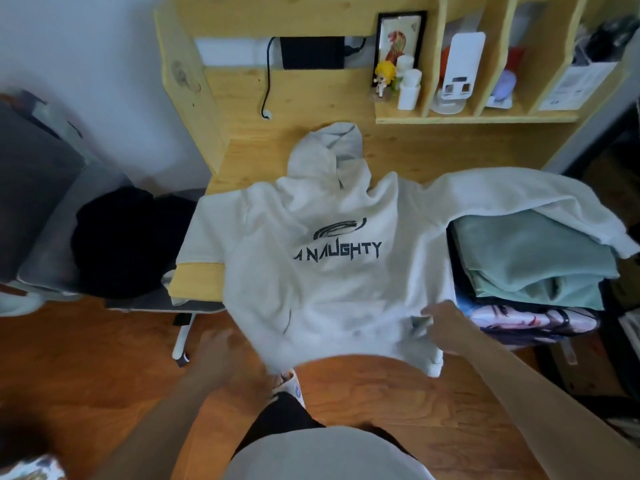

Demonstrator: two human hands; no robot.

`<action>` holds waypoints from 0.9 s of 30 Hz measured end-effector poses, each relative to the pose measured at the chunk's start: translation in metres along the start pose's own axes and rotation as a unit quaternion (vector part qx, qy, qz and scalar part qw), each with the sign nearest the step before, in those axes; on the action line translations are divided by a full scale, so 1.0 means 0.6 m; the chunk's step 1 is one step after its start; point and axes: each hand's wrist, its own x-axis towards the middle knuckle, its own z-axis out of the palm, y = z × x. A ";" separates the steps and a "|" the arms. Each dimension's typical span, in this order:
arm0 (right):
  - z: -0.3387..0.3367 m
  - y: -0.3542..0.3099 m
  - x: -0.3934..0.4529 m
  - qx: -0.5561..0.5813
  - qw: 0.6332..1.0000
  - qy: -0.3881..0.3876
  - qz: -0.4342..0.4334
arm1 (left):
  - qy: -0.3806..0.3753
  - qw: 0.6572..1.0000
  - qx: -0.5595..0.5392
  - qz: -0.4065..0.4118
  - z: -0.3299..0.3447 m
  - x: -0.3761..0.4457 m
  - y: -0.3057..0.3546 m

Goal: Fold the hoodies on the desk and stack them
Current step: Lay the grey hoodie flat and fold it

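A white hoodie [325,271] with black lettering lies front-up on the wooden desk [301,102], hood toward the back, its hem hanging over the front edge. Its right sleeve drapes over a stack of folded clothes [533,268] with a pale green piece on top. My right hand [446,325] pinches the hoodie's lower right hem. My left hand [225,358] is blurred by motion, just left of the lower left hem, fingers spread; whether it touches the cloth I cannot tell.
A chair [52,216] at the left carries a black garment [128,244]. Shelf compartments [474,114] at the back right hold bottles, a figurine and a framed picture. A black cable [266,81] hangs at the back. Wooden floor lies below.
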 end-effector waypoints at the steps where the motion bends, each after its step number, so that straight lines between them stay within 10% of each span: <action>1: -0.023 -0.031 0.020 0.023 0.999 0.019 -0.013 | 0.002 0.999 -0.015 0.031 -0.010 0.016 0.025; 11: -0.092 -0.287 0.275 -0.093 0.988 0.060 -0.110 | 0.043 0.954 0.251 0.159 -0.022 0.378 0.192; 19: -0.046 -0.279 0.390 -0.138 0.990 0.028 0.031 | 0.047 0.929 0.321 0.176 -0.054 0.581 0.245; 27: -0.142 -0.362 0.410 -0.164 0.986 -0.002 -0.013 | 0.012 0.932 0.330 0.151 -0.063 0.524 0.203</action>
